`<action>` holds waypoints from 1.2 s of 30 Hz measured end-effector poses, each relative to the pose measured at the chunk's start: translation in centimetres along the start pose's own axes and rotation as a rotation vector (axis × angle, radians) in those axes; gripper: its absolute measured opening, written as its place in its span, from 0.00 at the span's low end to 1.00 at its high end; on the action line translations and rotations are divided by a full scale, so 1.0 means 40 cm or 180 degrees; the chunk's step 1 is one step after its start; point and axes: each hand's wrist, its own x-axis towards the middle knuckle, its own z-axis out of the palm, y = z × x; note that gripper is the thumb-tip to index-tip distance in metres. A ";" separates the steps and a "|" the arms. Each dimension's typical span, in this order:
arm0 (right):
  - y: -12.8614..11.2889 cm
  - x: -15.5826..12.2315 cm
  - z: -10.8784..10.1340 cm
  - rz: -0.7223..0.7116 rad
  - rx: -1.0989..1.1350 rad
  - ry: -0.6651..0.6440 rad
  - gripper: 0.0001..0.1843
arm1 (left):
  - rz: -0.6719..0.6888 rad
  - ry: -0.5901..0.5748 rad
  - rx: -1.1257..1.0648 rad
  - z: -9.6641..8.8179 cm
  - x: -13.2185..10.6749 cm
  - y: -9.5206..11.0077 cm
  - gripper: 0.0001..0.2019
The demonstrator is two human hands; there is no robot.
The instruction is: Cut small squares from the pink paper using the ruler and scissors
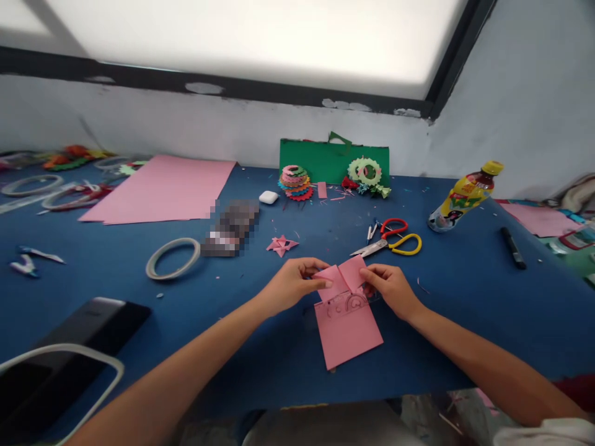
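Observation:
A small folded piece of pink paper is pinched between both hands above the blue table. My left hand grips its left flap with fingers closed. My right hand pinches the right flap. Under the hands lies a pink paper sheet with a clear protractor resting across its top. A small pink folded star lies just beyond my left hand.
Red and yellow scissors lie beyond my right hand. A tape ring, a large pink sheet, green card with paper rosettes, a bottle, a black marker and a dark device also sit on the table.

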 end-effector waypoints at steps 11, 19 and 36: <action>0.011 0.040 -0.038 -0.1193 -0.2436 0.0002 0.16 | 0.0207 0.0567 0.0216 -0.026 0.008 -0.001 0.13; 0.044 0.155 -0.315 -0.1348 -0.3772 0.0392 0.22 | -0.0595 0.0674 -0.1669 -0.047 0.005 0.015 0.08; 0.002 0.105 -0.321 -0.1041 -0.3612 0.0483 0.18 | 0.0337 0.1052 -0.0772 -0.040 0.017 -0.023 0.10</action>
